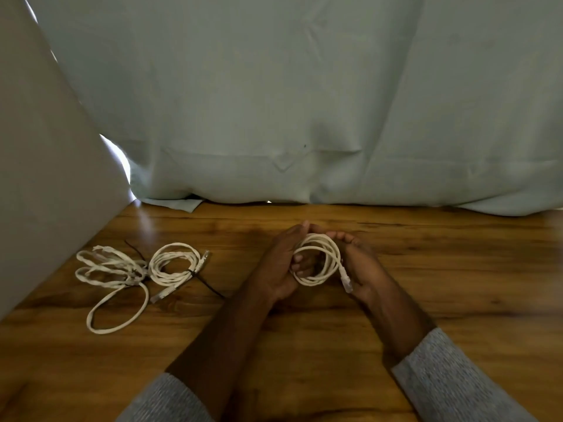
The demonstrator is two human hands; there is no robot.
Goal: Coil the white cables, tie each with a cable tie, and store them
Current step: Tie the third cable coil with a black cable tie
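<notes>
Hands: both raised together over the wooden table (426,269), cupping one coiled white cable (320,258) between them.
Left hand (278,266): on the left of the coil, fingers curled in through the loops, fingertips showing inside the ring; grips the coil.
Right hand (361,269): on the right of the coil, fingers curled up behind it, palm under the loops; holds the coil from that side.
Fingertips: the two hands touch each other at the far top of the coil.
Held coil: several round loops, roughly upright-tilted between the palms; no tie visible on it.
Connector (345,278): clear plug end of the held cable, hangs down the right side of the coil against the right palm.
Tied coil (173,266): lies flat on the table, well to the left of the held coil; black cable tie (201,280) round its lower right side, tail sticking out toward the hands.
Loose bundle (111,275): further left, touching the tied coil; messy white loops with one long loop trailing toward the near edge; another dark tie at its right side, blurry.
Sleeves (451,370): grey knit, pushed up both forearms.
Backdrop: pale cloth (304,102) hanging behind the table's far edge; white panel (45,178) left of the bundle.
</notes>
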